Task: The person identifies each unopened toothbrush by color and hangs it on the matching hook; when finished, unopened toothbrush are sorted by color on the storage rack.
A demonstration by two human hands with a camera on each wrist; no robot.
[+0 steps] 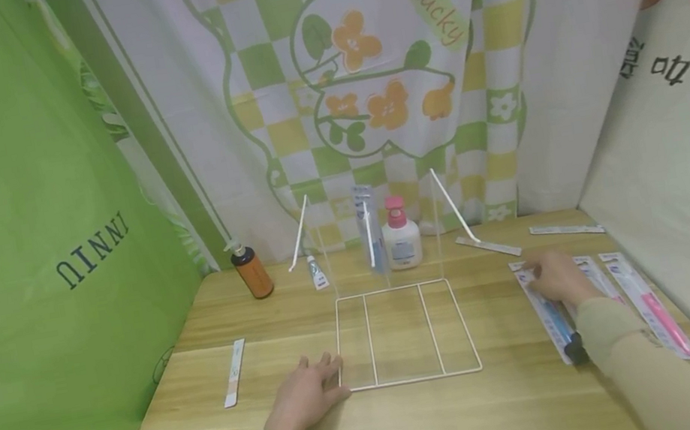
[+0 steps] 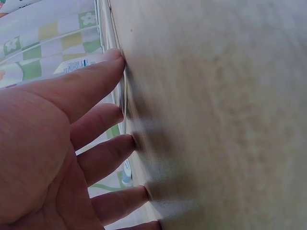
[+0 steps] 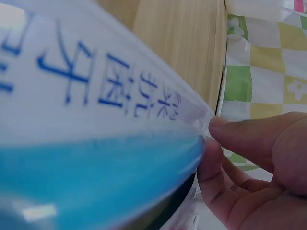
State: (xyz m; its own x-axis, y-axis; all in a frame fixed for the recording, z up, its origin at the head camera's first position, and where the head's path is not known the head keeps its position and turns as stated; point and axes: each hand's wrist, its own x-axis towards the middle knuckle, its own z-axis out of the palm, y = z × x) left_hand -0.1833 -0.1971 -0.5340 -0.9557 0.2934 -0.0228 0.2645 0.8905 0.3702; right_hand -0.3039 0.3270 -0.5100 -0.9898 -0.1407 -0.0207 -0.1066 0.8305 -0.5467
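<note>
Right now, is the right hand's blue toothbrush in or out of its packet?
In: the blue toothbrush shows through its clear, printed packet, whose edge the right hand pinches.

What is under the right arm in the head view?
The right hand pinches a blue-handled toothbrush pack, partly covering it. To its right, another pack disappears under the sleeve; its lower part and anything else hidden there cannot be seen.

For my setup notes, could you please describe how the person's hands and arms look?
The left hand and right hand are bare, without gloves. Both arms wear long, plain-looking pale beige sleeves, and a small black object shows by each wrist.
</note>
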